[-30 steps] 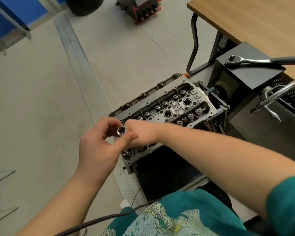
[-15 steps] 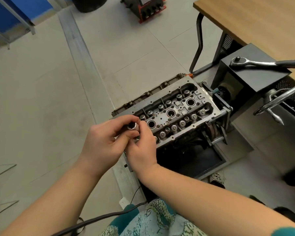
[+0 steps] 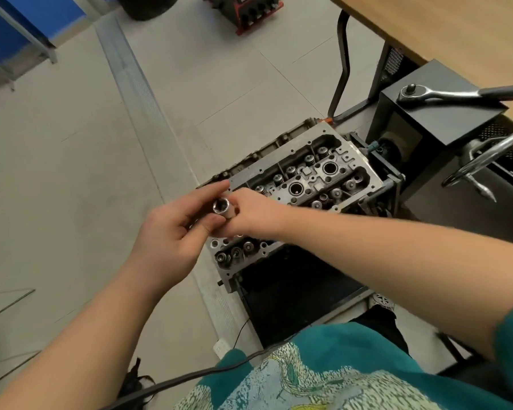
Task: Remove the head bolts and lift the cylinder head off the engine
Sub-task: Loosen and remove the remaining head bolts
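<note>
Over the near end of the cylinder head [image 3: 305, 190], both hands meet around a chrome socket [image 3: 221, 206], its open end turned up toward the camera. Half a second ago the right hand came in from below with its wrist low; now its forearm crosses the view from the right, and the socket shows more plainly than before. The left hand [image 3: 172, 232] pinches the socket between thumb and forefinger, while the right hand [image 3: 251, 214] closes on its far side; whether something else is held under those fingers I cannot tell. The head sits on the engine in the stand [image 3: 444, 119], valve gear exposed, so lifting is some way off. A ratchet [image 3: 456, 94] lies untouched on the stand's top, toward its far right edge. I judge the socket is being readied for that ratchet, so bolt removal has probably not resumed yet
</note>
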A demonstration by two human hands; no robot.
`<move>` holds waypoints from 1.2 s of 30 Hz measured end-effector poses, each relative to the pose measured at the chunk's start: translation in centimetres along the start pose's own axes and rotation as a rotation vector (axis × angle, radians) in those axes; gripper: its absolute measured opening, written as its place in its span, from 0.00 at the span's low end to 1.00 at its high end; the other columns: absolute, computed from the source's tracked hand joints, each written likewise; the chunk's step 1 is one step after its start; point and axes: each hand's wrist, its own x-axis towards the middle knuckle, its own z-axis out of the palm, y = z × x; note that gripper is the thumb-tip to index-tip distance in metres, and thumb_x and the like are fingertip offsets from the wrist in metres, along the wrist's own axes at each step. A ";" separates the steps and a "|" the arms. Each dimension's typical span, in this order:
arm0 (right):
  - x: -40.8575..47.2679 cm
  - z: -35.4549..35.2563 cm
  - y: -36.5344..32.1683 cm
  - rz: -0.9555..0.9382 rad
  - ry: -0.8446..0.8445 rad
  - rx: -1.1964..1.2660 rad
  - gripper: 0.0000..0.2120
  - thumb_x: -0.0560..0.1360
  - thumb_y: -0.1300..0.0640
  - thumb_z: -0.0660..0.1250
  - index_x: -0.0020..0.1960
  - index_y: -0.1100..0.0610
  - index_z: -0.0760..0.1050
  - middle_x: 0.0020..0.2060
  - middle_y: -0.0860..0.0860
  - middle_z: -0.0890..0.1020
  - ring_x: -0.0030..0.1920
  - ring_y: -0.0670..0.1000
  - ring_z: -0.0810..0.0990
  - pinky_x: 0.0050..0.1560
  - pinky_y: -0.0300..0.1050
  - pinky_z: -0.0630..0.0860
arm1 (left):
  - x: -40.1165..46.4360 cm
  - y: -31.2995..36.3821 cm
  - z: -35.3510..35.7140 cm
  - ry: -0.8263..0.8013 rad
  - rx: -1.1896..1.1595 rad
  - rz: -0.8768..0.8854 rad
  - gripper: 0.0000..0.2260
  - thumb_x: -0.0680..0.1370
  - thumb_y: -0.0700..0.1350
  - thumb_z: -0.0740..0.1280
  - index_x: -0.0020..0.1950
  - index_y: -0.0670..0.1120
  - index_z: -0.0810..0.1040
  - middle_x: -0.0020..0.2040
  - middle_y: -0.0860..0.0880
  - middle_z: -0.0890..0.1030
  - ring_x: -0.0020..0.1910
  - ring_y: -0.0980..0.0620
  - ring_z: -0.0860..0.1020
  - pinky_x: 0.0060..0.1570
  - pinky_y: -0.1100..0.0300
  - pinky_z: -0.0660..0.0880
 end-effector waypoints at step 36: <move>0.1 5.1 3.6 -0.233 0.595 -0.275 0.17 0.72 0.45 0.59 0.26 0.46 0.63 0.21 0.44 0.67 0.27 0.41 0.70 0.29 0.32 0.59 | -1.5 1.9 2.3 0.411 -0.056 -0.136 0.14 0.67 0.51 0.83 0.50 0.51 0.87 0.42 0.52 0.87 0.41 0.52 0.84 0.47 0.52 0.83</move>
